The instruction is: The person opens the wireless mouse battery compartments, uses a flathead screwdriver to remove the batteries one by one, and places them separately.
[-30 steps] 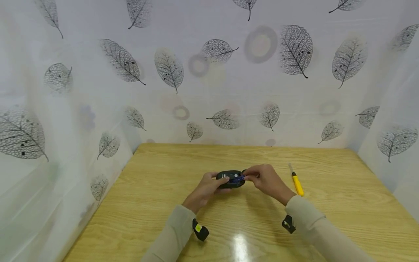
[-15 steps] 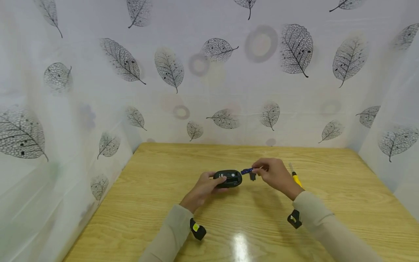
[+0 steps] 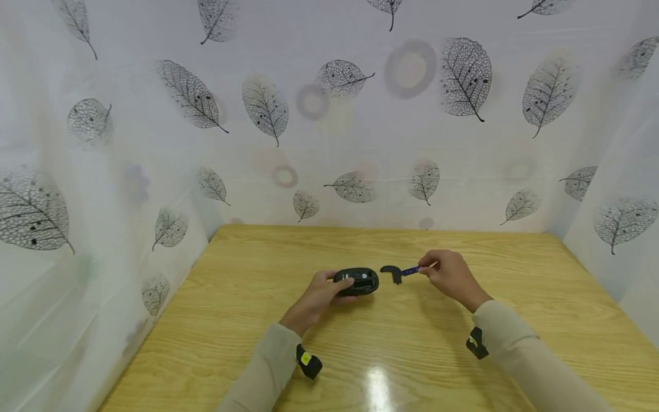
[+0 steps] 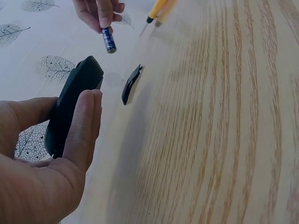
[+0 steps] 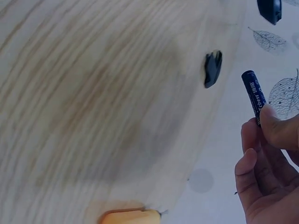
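My left hand [image 3: 317,297] grips a black computer mouse [image 3: 368,274], its underside turned up and its battery slot uncovered. The thumb lies across that underside. To the right, my right hand [image 3: 453,277] pinches one end of a dark blue battery [image 5: 253,95] between thumb and fingertips, above the table. The black battery cover [image 3: 395,273] of the mouse lies on the wood between the two hands; it shows as a thin curved piece [image 4: 131,85] in the left wrist view.
A yellow-handled screwdriver [image 4: 158,10] lies beyond the right hand; in the head view that hand hides it. The wooden table [image 3: 288,246] ends at a white curtain [image 3: 360,143] printed with leaves. Each wrist wears a black strap mount [image 3: 309,361].
The right hand has lifted the battery out of the mouse and carried it to the right, uncovering the battery cover on the table. The left hand has shifted slightly left with the mouse.
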`<state>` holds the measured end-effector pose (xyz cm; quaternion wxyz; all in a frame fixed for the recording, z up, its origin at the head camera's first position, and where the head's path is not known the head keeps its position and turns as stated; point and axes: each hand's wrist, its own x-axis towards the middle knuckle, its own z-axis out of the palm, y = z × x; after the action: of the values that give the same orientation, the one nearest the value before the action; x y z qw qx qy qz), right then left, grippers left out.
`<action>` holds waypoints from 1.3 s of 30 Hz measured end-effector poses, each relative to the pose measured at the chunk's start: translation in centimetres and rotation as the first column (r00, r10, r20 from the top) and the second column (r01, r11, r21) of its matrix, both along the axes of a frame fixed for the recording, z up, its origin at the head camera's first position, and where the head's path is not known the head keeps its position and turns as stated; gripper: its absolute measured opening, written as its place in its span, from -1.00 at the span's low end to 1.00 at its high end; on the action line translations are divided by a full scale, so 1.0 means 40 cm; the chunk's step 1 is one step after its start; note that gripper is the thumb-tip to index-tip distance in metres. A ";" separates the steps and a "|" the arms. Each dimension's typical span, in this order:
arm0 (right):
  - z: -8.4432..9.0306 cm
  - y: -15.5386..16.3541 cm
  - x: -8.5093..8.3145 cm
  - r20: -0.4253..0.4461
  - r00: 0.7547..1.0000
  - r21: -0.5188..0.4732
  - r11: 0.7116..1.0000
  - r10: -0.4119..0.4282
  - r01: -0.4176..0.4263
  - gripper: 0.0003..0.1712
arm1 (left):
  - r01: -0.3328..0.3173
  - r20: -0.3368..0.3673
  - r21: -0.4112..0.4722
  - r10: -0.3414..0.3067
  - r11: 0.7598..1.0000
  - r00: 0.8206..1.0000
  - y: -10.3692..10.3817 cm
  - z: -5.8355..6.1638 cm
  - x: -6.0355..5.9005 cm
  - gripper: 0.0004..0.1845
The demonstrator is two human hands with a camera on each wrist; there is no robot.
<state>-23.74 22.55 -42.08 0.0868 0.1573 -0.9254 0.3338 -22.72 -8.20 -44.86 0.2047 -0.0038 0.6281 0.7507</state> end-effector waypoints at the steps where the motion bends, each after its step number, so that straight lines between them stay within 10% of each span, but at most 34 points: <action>1: -0.003 0.003 -0.001 0.003 1.000 0.000 1.000 -0.004 0.004 -0.92 | 0.000 -0.001 -0.001 0.000 1.000 1.000 0.000 0.000 0.000 -0.33; 39: -0.068 0.035 -0.026 0.142 0.988 0.185 0.982 -0.055 0.028 -0.86 | 0.017 0.001 -0.034 -0.017 0.999 1.000 -0.010 0.009 0.002 -0.35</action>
<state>-24.77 23.96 -44.81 0.0106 0.1203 -0.9589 0.2566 -22.66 -8.60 -44.51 0.2111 -0.0024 0.6406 0.7382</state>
